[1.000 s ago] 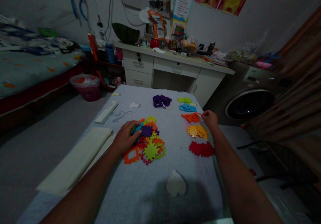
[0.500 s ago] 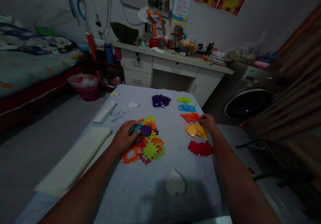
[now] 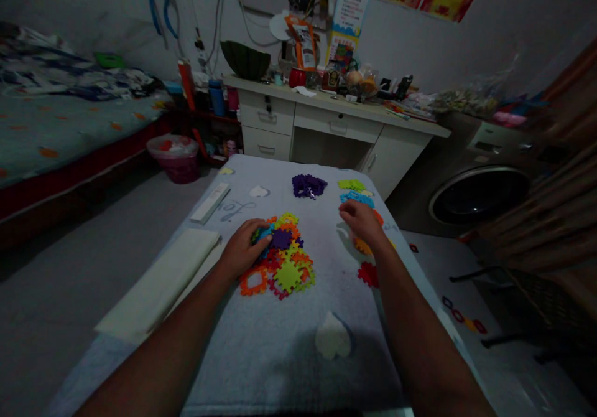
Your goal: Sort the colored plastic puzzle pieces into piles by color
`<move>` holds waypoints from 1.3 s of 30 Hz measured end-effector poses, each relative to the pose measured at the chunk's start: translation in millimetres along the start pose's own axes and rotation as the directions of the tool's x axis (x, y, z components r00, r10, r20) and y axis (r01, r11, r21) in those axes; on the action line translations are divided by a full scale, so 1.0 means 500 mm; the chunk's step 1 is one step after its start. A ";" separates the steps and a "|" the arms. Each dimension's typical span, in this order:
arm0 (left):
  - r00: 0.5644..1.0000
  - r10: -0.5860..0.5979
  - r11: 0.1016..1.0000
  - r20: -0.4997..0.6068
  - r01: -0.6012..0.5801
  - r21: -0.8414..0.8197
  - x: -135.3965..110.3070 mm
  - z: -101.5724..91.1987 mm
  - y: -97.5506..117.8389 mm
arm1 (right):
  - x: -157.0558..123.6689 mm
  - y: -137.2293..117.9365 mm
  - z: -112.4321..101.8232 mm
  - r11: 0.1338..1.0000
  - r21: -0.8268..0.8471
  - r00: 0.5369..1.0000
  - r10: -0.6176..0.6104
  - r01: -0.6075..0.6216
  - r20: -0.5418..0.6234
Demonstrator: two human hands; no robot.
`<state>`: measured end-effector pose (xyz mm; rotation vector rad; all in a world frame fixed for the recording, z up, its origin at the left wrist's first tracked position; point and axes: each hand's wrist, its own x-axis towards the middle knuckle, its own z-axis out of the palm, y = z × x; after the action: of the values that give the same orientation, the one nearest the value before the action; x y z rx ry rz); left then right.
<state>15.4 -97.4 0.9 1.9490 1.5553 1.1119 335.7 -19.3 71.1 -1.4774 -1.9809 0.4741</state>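
My left hand [image 3: 245,248] rests on the left edge of a mixed heap of gear-edged plastic building pieces [image 3: 288,275], its thumb spread away from the fingers. Under and between them shows a blue piece [image 3: 265,233], with a purple piece [image 3: 282,239] just beside the thumb. My right hand [image 3: 361,219] is over the right side of the table, fingers curled together, and no piece shows at the fingertips. Behind it, partly hidden, lie blue pieces [image 3: 357,198], orange pieces [image 3: 379,218], yellow pieces [image 3: 362,246] and red pieces [image 3: 368,274].
Purple pieces [image 3: 308,185] and lime pieces [image 3: 351,184] lie toward the table's far end. A white box [image 3: 209,203] and a folded pale cloth [image 3: 158,283] line the left side. Beyond stand a white desk [image 3: 265,112] and a washing machine [image 3: 466,187]. Several loose pieces [image 3: 459,315] are on the floor.
My right hand has left the orange pieces and moved left toward the middle of the table. My left hand stays on the heap. The view has shifted slightly.
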 end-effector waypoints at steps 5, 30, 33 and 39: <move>1.000 -0.008 1.000 0.000 0.008 -0.020 0.000 -0.006 0.016 | -0.027 -0.091 0.132 0.990 0.095 0.973 -0.118 0.101 0.198; 1.000 0.020 0.999 0.017 -0.020 0.033 0.002 0.001 0.000 | -0.006 -0.033 0.107 0.725 0.662 0.976 0.211 -0.190 0.049; 1.000 0.008 0.999 0.018 -0.009 0.036 0.002 0.001 0.002 | 0.009 0.015 0.043 0.774 0.607 0.959 0.274 -0.180 -0.066; 1.000 0.011 1.000 0.012 -0.012 0.027 0.003 0.003 -0.001 | 0.036 0.134 -0.064 0.869 0.404 0.882 0.404 -0.287 -0.241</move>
<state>16.2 -95.7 0.3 1.9811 1.5627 1.0869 402.3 16.0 58.7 -1.5630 -1.2935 0.6635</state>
